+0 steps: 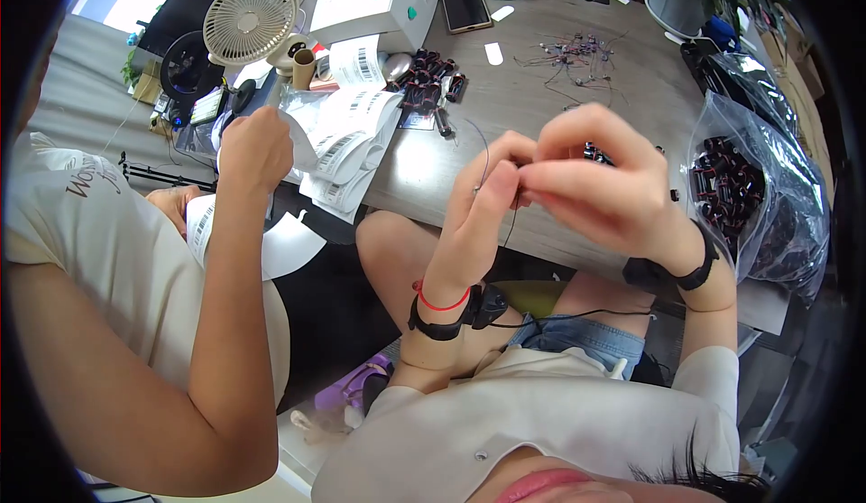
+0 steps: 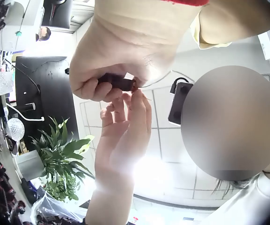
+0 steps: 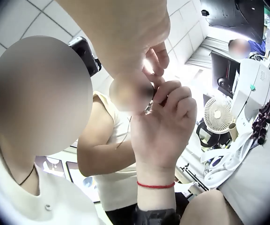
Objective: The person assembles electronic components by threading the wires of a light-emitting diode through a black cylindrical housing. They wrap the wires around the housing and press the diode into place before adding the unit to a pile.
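Both hands meet in front of the chest, over the table's near edge. My left hand (image 1: 478, 205), with a red string at the wrist, curls around a small dark cylindrical part (image 2: 117, 82) that has a coppery end. A thin wire (image 1: 488, 147) loops up out of this hand, and a dark strand hangs below it. Thumb and fingertips of my right hand (image 1: 604, 178) pinch at the part's coppery end, where fine wire shows. In the head view the fingers mostly hide the part.
A clear bag (image 1: 767, 187) of dark parts lies at right; a pile of similar parts (image 1: 426, 83) sits by barcode labels (image 1: 347, 138). Thin-wired components (image 1: 577, 56) lie farther back, near a phone (image 1: 466, 6). Another person's arm (image 1: 234, 259) is close at left.
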A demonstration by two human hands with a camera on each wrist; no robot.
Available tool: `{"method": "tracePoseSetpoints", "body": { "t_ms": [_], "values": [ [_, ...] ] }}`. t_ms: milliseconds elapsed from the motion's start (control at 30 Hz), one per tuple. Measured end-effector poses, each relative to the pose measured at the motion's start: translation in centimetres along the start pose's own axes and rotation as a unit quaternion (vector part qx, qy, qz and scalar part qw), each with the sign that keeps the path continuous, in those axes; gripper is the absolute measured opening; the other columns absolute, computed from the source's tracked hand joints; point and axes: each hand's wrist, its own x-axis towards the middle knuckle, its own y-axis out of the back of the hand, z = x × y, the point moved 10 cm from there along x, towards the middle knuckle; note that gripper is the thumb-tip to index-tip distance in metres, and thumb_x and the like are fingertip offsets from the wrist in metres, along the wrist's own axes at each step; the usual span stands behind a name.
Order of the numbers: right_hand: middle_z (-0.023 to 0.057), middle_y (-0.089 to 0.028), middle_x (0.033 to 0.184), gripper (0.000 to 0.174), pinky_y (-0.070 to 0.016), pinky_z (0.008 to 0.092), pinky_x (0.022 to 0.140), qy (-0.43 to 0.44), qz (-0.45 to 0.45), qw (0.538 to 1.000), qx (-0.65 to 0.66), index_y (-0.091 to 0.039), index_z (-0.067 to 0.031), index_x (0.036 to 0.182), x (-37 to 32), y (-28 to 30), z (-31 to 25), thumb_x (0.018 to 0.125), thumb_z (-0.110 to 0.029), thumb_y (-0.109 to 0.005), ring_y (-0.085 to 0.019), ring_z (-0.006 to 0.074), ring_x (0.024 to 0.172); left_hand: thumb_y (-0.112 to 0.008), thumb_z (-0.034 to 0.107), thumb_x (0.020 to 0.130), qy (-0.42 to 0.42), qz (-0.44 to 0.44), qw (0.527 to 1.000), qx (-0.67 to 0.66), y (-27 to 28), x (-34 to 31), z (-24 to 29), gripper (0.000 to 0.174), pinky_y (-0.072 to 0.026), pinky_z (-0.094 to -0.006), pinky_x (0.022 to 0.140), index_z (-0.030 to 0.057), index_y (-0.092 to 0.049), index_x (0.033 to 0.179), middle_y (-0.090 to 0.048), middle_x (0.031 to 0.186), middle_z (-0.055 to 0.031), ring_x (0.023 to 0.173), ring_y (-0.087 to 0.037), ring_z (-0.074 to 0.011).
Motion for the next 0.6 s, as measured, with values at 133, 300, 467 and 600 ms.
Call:
{"method": "tracePoseSetpoints", "body": {
  "t_ms": [133,300,467,600],
  "values": [
    [0.011,-0.056,0.091,0.023,-0.0446,0.0256,0.057,0.038,-0.004,0.999,-0.01,-0.065,-0.0025,0.09,-0.4,-0.6,-1.0,0.069,0.007,-0.068,-0.055,0.0189,0.07,-0.036,0.035,0.094,-0.003,0.008,1.0,-0.008,-0.2,-0.1,0.0,0.038,-0.0327,-0.0197,0.066,0.0013,-0.053,0.099,-0.049,0.085,0.0,0.076,-0.042,-0.0058],
    [0.011,-0.058,0.091,0.026,-0.0451,0.0256,0.058,0.013,0.037,0.999,0.012,-0.065,-0.0025,0.093,-0.5,-0.2,0.0,0.069,0.008,-0.069,-0.056,0.0189,0.071,-0.034,0.026,0.095,-0.018,-0.002,1.0,-0.005,0.2,0.1,0.3,0.031,-0.035,-0.0212,0.066,0.0014,-0.05,0.104,-0.05,0.084,-0.0014,0.076,-0.043,-0.006],
    [0.0106,-0.058,0.092,0.024,-0.0439,0.0236,0.057,0.013,0.033,0.999,0.013,-0.065,-0.0021,0.093,-0.3,0.2,1.2,0.071,0.007,-0.068,-0.056,0.0163,0.07,-0.037,0.029,0.094,-0.014,0.083,0.996,-0.01,0.9,-0.2,0.8,0.032,-0.0384,-0.0236,0.066,0.0035,-0.044,0.113,-0.053,0.087,-0.0049,0.078,-0.05,-0.009],
    [0.0097,-0.058,0.093,0.019,-0.044,0.0224,0.06,-0.074,0.0,0.99,0.124,-0.064,-0.0007,0.091,-0.3,-0.2,3.2,0.074,0.008,-0.067,-0.055,0.0144,0.07,-0.038,0.027,0.095,0.03,-0.016,0.992,-0.126,0.4,-0.2,-0.8,0.027,-0.0349,-0.0227,0.058,0.0067,-0.04,0.113,-0.051,0.08,-0.0044,0.068,-0.046,-0.008]
  ]
}}
